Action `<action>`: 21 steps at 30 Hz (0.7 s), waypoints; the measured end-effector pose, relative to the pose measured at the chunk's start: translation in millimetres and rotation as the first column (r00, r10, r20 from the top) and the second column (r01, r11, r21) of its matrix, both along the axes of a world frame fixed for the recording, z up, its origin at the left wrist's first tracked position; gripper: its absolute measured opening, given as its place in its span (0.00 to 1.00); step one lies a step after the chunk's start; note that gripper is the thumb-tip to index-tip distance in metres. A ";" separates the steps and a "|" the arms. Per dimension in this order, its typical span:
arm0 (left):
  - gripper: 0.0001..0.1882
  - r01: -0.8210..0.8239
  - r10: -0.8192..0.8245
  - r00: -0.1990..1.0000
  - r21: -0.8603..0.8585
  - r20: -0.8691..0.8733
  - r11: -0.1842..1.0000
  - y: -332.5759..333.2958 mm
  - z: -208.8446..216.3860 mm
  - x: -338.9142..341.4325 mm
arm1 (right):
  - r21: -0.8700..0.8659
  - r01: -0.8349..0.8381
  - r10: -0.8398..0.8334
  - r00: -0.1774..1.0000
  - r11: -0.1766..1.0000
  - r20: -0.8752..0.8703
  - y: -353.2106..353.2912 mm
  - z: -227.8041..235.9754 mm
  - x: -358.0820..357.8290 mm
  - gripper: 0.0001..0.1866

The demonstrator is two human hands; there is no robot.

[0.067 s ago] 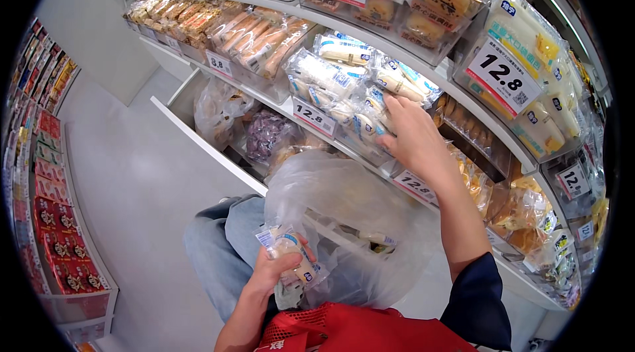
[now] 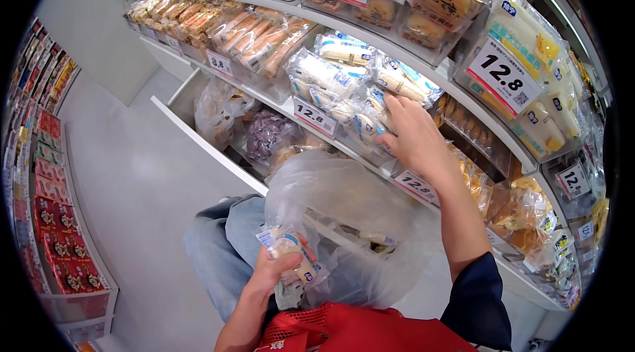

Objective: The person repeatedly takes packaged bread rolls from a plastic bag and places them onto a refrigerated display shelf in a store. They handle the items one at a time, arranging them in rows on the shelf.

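Observation:
My left hand (image 2: 270,271) is closed around a wrapped bread roll (image 2: 291,246) in a clear wrapper with blue and white print, held low in front of my lap. My right hand (image 2: 421,139) reaches to the shelf bin, thumb and fingers apart, fingertips resting against wrapped bread rolls (image 2: 334,75) of a similar kind. The ends of those fingers are partly lost among the wrappers. A large translucent plastic bag (image 2: 331,183) stands between my arms, and another pale wrapped roll (image 2: 378,238) shows low beside it.
An open white drawer (image 2: 206,151) below the shelf holds bagged goods, including a purple pack (image 2: 266,133). Bins of long rolls (image 2: 254,38) and bagged pastries (image 2: 522,210) flank the bread. Price tags line the shelf edges. Another stocked shelf (image 2: 63,239) stands across the aisle at left.

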State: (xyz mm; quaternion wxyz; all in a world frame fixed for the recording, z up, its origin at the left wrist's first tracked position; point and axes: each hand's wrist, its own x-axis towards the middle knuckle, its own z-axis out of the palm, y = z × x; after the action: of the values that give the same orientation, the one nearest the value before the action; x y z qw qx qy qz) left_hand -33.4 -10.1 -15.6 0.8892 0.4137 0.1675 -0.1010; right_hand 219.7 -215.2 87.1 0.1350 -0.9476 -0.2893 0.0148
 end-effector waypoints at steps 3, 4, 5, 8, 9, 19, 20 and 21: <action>0.25 -0.022 0.024 0.999 0.077 -0.030 0.997 -3.2 2.3 0.2 | -0.003 -0.014 0.014 1.000 1.000 -0.012 -4.0 -2.8 7.1 0.38; 0.25 -0.021 0.023 0.999 0.072 -0.029 0.997 -3.2 1.6 0.0 | -0.009 -0.011 0.011 1.000 1.000 -0.026 -3.4 -3.2 8.6 0.38; 0.25 -0.019 0.021 0.999 0.066 -0.029 0.998 -3.3 0.2 -0.1 | -0.006 -0.020 0.020 1.000 1.000 -0.011 -2.8 -2.6 8.5 0.38; 0.24 -0.013 0.014 1.000 0.069 -0.007 0.998 -3.2 0.9 1.7 | -0.017 -0.028 0.028 1.000 0.999 -0.001 -0.8 -1.0 7.5 0.39; 0.24 -0.011 0.011 1.000 0.073 0.004 0.997 -3.2 1.5 2.2 | -0.032 -0.018 0.018 1.000 0.999 -0.021 0.0 -1.2 7.3 0.41; 0.21 -0.003 0.003 1.000 0.002 0.013 1.000 -0.7 0.7 -0.4 | -0.006 -0.028 0.027 0.990 1.000 -0.139 3.0 10.0 25.6 0.36; 0.21 -0.004 0.004 1.000 0.003 0.016 1.000 -0.6 -0.1 -0.3 | 0.021 -0.059 0.061 0.991 0.998 -0.115 1.1 6.0 30.5 0.35; 0.21 -0.004 0.004 1.000 0.004 0.018 1.000 -0.5 -0.5 -0.2 | 0.012 -0.055 0.057 0.986 0.998 -0.156 0.3 5.9 33.8 0.35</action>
State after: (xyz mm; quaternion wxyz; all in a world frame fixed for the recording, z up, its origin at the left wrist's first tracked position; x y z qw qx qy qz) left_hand -33.6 -10.6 -16.1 0.8901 0.4159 0.1605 -0.0953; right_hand 253.5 -214.9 92.9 0.1605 -0.9345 -0.3044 0.0916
